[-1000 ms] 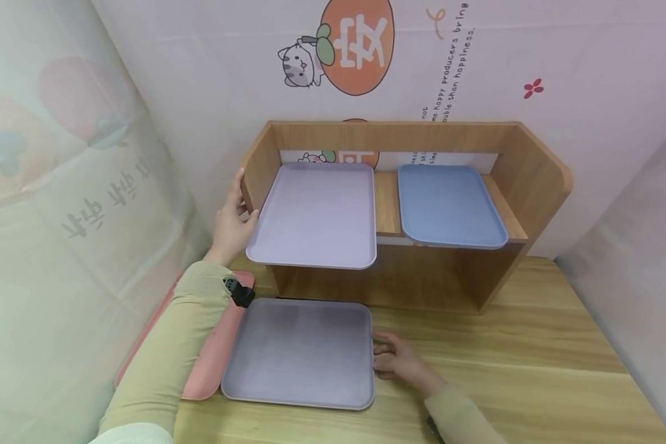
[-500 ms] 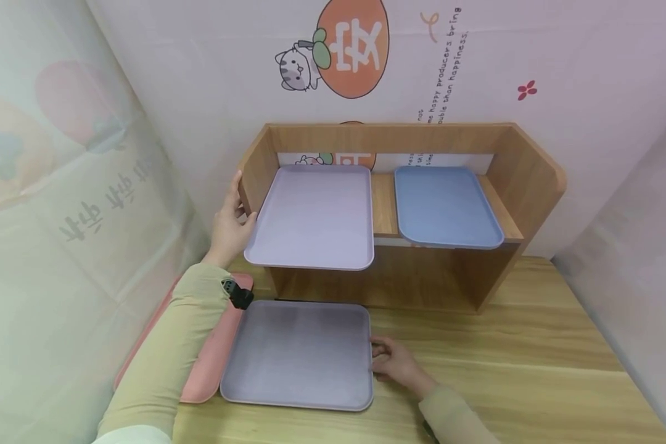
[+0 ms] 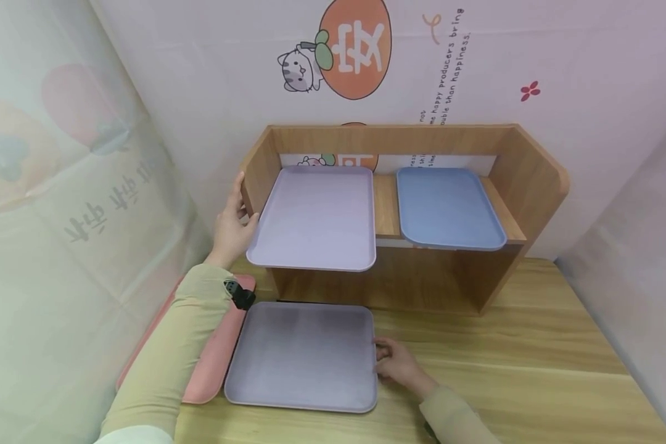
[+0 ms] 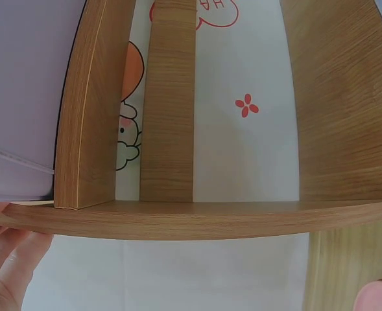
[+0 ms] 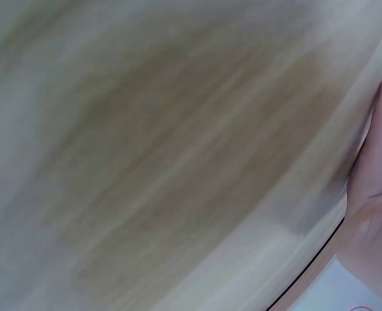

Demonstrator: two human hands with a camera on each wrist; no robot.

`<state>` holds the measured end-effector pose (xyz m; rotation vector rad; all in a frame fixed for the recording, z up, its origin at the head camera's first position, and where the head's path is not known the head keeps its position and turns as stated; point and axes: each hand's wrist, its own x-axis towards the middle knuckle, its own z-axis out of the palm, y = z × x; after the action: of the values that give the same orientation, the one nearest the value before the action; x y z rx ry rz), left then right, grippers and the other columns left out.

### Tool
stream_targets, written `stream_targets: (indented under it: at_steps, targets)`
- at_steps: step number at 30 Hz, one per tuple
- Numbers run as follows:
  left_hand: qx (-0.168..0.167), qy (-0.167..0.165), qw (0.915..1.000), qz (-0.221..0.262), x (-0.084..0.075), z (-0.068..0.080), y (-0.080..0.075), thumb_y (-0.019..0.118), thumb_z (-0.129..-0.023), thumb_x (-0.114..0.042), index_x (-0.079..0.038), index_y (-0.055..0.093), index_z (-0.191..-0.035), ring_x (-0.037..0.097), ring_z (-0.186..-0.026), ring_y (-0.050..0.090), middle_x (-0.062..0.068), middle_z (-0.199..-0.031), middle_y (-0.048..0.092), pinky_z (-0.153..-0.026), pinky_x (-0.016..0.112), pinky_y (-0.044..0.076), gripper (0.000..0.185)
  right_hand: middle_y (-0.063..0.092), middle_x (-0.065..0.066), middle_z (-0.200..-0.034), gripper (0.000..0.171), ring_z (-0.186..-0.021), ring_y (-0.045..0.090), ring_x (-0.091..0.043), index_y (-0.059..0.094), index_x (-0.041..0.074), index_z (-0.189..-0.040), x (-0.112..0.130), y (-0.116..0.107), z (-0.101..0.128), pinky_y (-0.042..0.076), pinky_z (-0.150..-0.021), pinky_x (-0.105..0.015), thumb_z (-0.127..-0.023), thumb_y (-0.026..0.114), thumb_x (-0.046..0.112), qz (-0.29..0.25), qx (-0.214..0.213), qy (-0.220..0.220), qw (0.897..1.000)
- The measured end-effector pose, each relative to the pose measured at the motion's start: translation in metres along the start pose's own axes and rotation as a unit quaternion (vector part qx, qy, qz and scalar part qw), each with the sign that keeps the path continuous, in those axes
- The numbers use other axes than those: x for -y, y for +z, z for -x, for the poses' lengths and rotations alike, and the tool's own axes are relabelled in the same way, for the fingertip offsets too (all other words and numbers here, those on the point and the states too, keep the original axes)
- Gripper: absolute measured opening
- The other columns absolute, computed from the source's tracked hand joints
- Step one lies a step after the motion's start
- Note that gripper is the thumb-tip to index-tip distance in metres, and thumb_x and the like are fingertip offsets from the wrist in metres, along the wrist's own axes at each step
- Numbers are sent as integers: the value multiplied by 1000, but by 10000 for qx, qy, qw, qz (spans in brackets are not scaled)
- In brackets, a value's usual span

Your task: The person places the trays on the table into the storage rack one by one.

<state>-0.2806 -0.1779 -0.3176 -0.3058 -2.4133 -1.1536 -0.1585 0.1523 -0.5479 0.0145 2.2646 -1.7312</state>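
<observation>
On the bench point(image 3: 510, 345), the right wrist view is almost wholly blurred wood grain; only a thumb and part of the palm show at its right margin, so the grasp must be read from the head view. There the right hand point(image 3: 395, 365) sits at the right rim of the grey-lilac tray point(image 3: 302, 356), fingers curled at that rim; whether they pinch it or only touch cannot be told. This tray lies flat, square with rounded corners and a low raised lip, and its left edge overlaps a pink tray point(image 3: 208, 364) largely hidden under the left sleeve. The left hand point(image 3: 232, 223) rests with straight fingers against the outer side panel of the wooden shelf point(image 3: 524, 179), beside the lilac tray point(image 3: 315, 217) overhanging the shelf front. A blue tray point(image 3: 446, 206) lies on the shelf's right half. The left wrist view cuts the hand to fingertips at the corner.
</observation>
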Motion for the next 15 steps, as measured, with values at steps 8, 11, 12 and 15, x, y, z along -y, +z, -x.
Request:
stream_targets:
  at_steps: [8,11,12,15]
  targets:
    - [53,-39,10000,22,0,-1,0,56,-91,1,-34,10,-152,47,-114,55,28,-142,40,-91,54,49,84,59,-13,-84,66,-59,56,-17,47,-7,-129,2,-13,7,55,-50,-32,-65,63,-9,164,7,35,9999]
    - [59,-15,10000,32,1,-1,0,56,-91,1,-34,10,-152,47,-114,55,28,-142,40,-91,54,49,84,60,-16,-87,67,-61,57,-17,45,-8,-131,6,-16,12,55,-53,-32,-67,61,-10,280,7,174,9995]
    - [66,-22,10000,31,1,-1,0,56,-91,1,-34,10,-152,47,-115,54,28,-142,40,-91,54,49,84,60,-15,-87,66,-61,57,-17,45,-8,-131,5,-17,12,55,-53,-33,-67,61,-10,313,0,184,9993]
    - [75,-43,10000,33,0,-1,0,56,-91,1,-33,10,-152,47,-115,54,28,-142,40,-91,54,49,83,61,-13,-86,66,-60,56,-17,47,-7,-130,3,-21,14,55,-52,-33,-67,62,-10,436,-86,240,9987]
